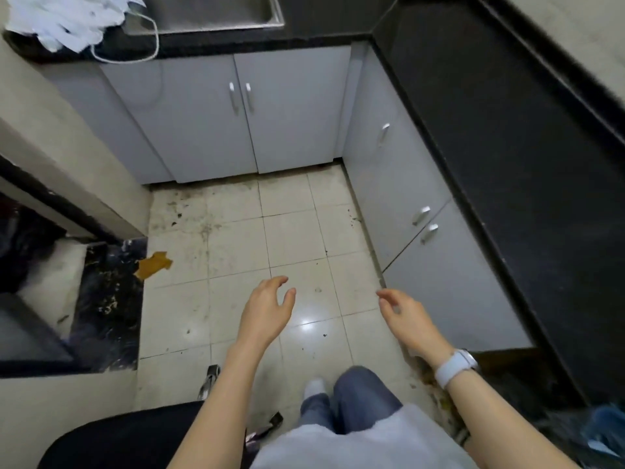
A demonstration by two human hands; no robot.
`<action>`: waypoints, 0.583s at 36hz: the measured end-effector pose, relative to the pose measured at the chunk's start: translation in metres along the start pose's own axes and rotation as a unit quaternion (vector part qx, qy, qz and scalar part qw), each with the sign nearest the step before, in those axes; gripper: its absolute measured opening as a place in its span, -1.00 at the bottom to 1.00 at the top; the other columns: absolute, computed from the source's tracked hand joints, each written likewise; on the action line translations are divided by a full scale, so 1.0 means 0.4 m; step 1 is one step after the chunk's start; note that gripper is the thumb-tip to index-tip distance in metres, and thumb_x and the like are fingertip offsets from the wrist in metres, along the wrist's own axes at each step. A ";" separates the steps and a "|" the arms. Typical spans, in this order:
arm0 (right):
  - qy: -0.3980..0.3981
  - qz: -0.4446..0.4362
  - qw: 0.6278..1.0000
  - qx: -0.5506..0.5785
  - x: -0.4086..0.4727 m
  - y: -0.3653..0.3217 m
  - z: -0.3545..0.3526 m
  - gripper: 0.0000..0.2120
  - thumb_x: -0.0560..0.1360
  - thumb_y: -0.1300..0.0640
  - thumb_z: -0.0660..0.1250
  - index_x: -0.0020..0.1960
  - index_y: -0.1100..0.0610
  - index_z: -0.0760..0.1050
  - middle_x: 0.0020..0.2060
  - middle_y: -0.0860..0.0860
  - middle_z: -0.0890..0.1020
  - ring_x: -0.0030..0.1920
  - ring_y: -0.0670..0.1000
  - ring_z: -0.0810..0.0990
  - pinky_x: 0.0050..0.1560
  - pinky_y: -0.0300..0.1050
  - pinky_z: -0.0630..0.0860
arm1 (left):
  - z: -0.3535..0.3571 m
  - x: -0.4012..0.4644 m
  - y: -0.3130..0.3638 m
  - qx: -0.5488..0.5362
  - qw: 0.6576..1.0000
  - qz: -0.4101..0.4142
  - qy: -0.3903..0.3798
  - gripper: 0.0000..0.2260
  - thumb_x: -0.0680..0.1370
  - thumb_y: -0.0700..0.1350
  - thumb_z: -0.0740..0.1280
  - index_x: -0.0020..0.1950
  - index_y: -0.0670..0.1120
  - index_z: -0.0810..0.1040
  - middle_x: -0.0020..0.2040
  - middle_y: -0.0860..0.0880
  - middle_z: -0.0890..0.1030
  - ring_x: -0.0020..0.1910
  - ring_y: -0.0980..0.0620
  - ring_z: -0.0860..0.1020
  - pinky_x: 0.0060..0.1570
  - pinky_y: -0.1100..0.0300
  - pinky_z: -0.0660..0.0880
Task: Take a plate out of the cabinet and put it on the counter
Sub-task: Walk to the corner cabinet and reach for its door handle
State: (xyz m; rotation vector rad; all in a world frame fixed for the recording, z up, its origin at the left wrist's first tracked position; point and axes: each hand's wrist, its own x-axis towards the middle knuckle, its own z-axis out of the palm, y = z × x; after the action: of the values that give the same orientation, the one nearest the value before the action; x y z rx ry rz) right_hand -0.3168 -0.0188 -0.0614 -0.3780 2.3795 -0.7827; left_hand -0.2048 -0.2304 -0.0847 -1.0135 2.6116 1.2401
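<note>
Grey cabinets run under a black counter [500,137]. One pair of shut doors [236,113] faces me at the far end. A second row of shut doors [399,184] lines the right side, each with a small metal handle. No plate shows anywhere. My left hand [267,309] hovers over the tiled floor, fingers spread and holding nothing. My right hand [402,316], with a white watch at the wrist, floats close to the nearest right-hand cabinet door [453,292], fingers loosely apart and empty.
A steel sink [216,11] sits in the far counter, with a white cloth and cord [71,22] to its left. The tiled floor [287,231] is stained; a yellow scrap [154,264] lies at left. A black chair seat [118,438] is below me.
</note>
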 end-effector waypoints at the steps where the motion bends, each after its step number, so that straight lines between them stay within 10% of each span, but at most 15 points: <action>1: -0.002 0.000 1.000 0.003 0.037 -0.014 -0.006 -0.69 0.55 0.19 0.13 0.26 0.22 0.41 0.25 0.16 0.53 0.26 0.11 0.46 0.17 -0.25 0.28 | -0.003 0.031 0.006 -0.002 1.000 -0.004 -0.003 -0.66 0.55 -0.03 0.21 0.30 -0.11 0.43 0.29 -0.10 0.51 0.26 -0.06 0.46 0.23 0.13 0.35; 21: 0.042 -0.009 0.999 -0.005 1.007 -0.304 -0.324 -0.72 0.53 0.20 0.15 0.21 0.21 0.45 0.17 0.18 0.59 0.15 0.16 0.55 0.15 -0.09 0.44 | -0.138 1.043 0.404 0.041 0.998 0.035 -0.036 -0.66 0.57 -0.04 0.17 0.32 -0.09 0.41 0.30 -0.06 0.51 0.26 -0.01 0.46 0.24 0.16 0.36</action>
State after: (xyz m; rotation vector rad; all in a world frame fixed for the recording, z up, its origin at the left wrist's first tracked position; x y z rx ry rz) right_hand -0.7019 -0.2309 -0.0854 -0.3772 2.4622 -0.8107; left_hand -0.6145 -0.4181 -0.0799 -0.8555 2.6392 1.1487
